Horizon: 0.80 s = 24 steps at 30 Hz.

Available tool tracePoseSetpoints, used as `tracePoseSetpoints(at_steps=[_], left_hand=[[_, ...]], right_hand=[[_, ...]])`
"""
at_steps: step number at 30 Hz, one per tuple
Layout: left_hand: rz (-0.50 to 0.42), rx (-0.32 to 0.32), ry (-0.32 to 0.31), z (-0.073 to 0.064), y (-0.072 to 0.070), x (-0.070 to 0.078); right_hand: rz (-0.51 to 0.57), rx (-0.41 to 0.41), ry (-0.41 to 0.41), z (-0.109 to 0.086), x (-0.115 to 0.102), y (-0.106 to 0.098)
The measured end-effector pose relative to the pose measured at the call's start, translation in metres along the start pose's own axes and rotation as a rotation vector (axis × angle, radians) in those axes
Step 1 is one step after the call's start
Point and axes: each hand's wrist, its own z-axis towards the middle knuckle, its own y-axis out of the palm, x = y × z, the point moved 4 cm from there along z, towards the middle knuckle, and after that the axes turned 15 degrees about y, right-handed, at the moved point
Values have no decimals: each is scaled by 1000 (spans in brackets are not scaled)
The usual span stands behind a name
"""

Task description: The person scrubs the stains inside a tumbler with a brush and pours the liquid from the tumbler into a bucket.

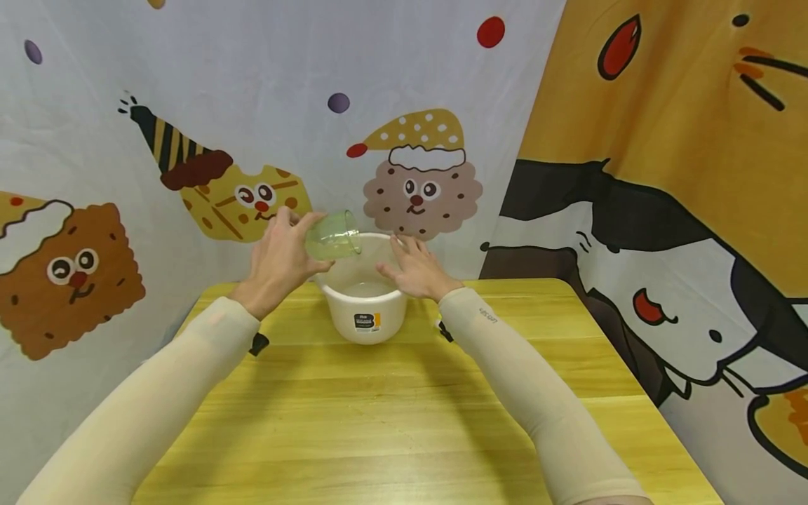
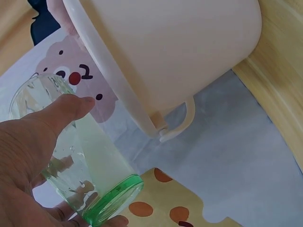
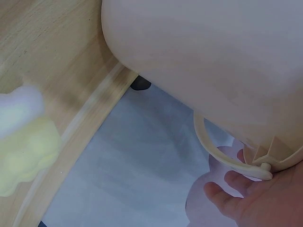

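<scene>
My left hand (image 1: 280,256) grips a green-tinted clear glass (image 1: 330,236), fingers and thumb around its side. The glass lies tipped nearly on its side, its mouth over the left part of a white plastic bucket (image 1: 368,319). In the left wrist view, pale liquid shows inside the glass (image 2: 102,156), along its lower side near the thick green base. My right hand (image 1: 419,270) rests at the right side of the bucket's rim with its fingers stretched out. From the right wrist, the fingers (image 3: 225,198) show beside the rim near the handle's pivot.
The bucket stands toward the back of a yellow wood-grain table (image 1: 353,421). Its white handle (image 2: 187,120) hangs down outside the rim. Behind the table hangs a cloth (image 1: 404,56) printed with cartoon figures. A blurred white-and-yellow shape (image 3: 26,142) shows at the right wrist view's left.
</scene>
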Motion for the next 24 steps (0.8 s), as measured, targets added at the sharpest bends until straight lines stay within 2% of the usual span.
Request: tracePoseSetpoints(at_steps=[24], left_hand=[[12, -18, 14, 1, -1, -4]], right_hand=[[7, 11, -1, -1, 0, 0]])
